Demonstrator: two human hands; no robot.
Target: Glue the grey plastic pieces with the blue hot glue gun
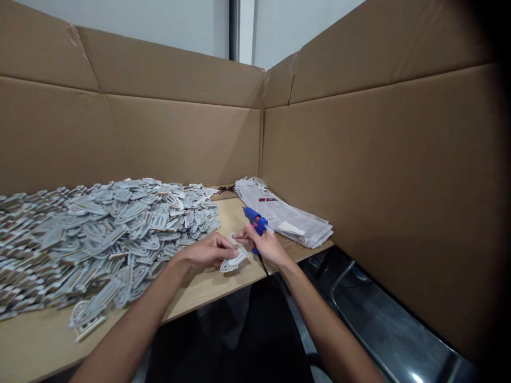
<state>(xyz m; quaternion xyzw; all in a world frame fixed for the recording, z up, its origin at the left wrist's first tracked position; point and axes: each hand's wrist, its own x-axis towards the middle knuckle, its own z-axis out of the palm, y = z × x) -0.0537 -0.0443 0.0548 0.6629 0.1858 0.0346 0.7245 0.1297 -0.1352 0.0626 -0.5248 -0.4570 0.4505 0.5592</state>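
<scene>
Near the front edge of the table, my left hand (213, 250) is closed on a small white-and-grey cut-out piece (235, 260), held between thumb and fingers. My right hand (266, 244) grips a blue hot glue gun (254, 215), its nozzle tilted up and away to the left. A clear glue stick shows at the gun's back end, and its cord runs down past the table edge. The right fingertips reach toward the held piece; I cannot tell whether they touch it. A large heap of similar grey-and-white pieces (131, 223) spreads to the left of my hands.
Printed paper sheets (287, 213) lie stacked at the back right, with a small red item (267, 199) on top. Tall cardboard walls (179, 127) enclose the wooden table (191, 292) at the back and right. A metal-framed chair (343, 282) stands below on the right.
</scene>
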